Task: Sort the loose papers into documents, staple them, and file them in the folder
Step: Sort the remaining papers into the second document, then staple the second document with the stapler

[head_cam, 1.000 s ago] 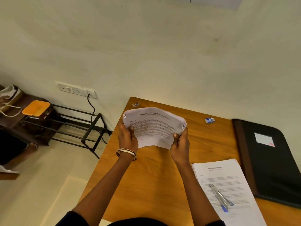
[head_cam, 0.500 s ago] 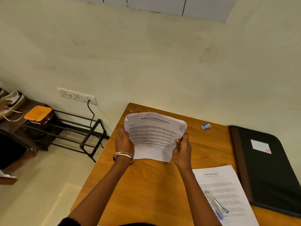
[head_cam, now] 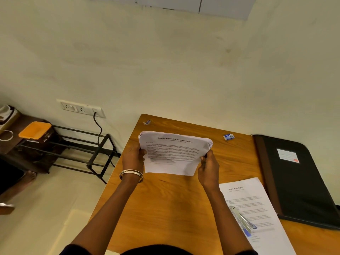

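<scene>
While both forearms reach forward from the bottom edge of the view and angle slightly inward over the wooden tabletop [head_cam: 165, 208], the two hands meet at opposite edges of one stack of papers [head_cam: 174, 153]. Nearest on the right side lies a second document [head_cam: 257, 203], flat on the tabletop with its printed face up, and a stapler [head_cam: 243, 220] with a blue end rests across its lower part. Further forward, the left hand [head_cam: 132, 159], with bangles [head_cam: 131, 174] at the wrist, is closed on the left edge of the stack, thumb curled over the front sheet and the other fingers hidden behind it. Opposite it, the right hand [head_cam: 208, 167] is closed on the right edge in the same way, a ring showing on one finger. Held between them, the stack stands tilted up toward the camera, its lower edge close to the wood, though whether it touches cannot be told; it bows outward, and its top right corner fans into separate sheets. To the right, well apart from the hands, a closed black folder [head_cam: 298, 181] with a small label lies at the tabletop's far right. Beyond the stack, a small blue-and-white box [head_cam: 229, 136] sits near the back edge, by the pale wall [head_cam: 165, 61].
</scene>
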A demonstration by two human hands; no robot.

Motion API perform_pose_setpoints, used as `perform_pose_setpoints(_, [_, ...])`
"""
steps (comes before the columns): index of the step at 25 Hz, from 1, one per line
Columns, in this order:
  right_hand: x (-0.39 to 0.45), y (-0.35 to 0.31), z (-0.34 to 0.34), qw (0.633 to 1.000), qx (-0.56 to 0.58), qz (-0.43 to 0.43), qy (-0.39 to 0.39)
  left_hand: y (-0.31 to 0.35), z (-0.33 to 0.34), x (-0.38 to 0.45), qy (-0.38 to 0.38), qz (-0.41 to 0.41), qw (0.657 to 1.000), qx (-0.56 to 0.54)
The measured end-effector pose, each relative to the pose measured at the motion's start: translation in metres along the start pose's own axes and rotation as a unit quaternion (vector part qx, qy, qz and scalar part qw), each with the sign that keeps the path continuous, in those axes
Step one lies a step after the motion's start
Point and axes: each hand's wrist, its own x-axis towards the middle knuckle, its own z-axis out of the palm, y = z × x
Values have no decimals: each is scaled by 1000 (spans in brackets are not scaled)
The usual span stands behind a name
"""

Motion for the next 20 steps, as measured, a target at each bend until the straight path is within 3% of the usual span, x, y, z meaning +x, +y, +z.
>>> perform_pose_setpoints(8, [-6,7,-4,996,42,20,74,-7,-16,1,-40,-35,978,-204])
perform_pose_setpoints(15, [-6,7,-3,995,20,20,95,-17,-22,18,-76,-23,985,-155])
perform_pose_setpoints(18, [-8,8,-14,995,63,20,72,-8,-27,30,-138,-19,968,-208])
perform_pose_setpoints(20, [-14,12,-25,990,117,75,39,-1,-28,31,-206,-77,942,-253])
